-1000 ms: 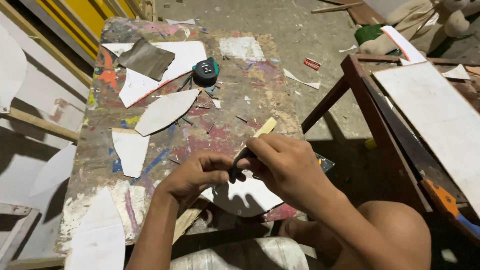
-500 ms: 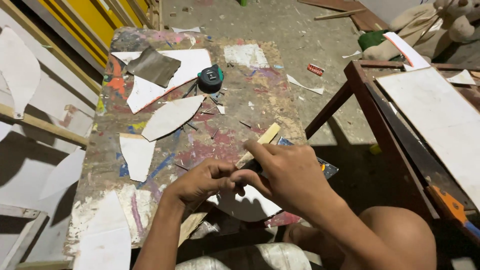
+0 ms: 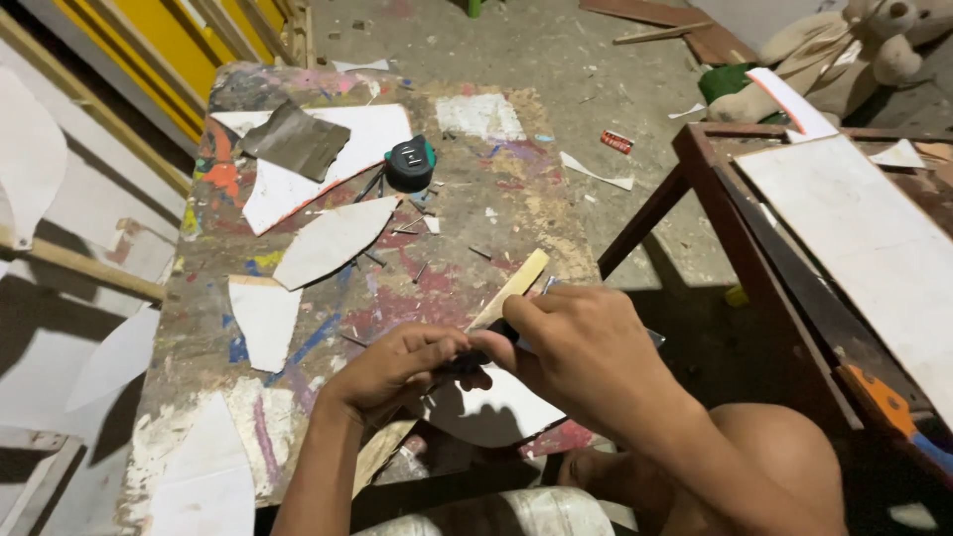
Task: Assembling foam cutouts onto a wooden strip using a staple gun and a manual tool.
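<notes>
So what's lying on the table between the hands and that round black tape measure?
In the head view, between the hands and the tape measure lie scattered nails, small white scraps and paint-stained tabletop.

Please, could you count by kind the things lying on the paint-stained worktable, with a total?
White cut sheet pieces with curved edges: 6, for example the leaf-shaped one
Grey crumpled sheet: 1
Round black and green tape measure: 1
Pale flat wooden stick: 1
Total: 9

Both hands, left and right, pinch a small dark tool; loose nails not counted.
</notes>
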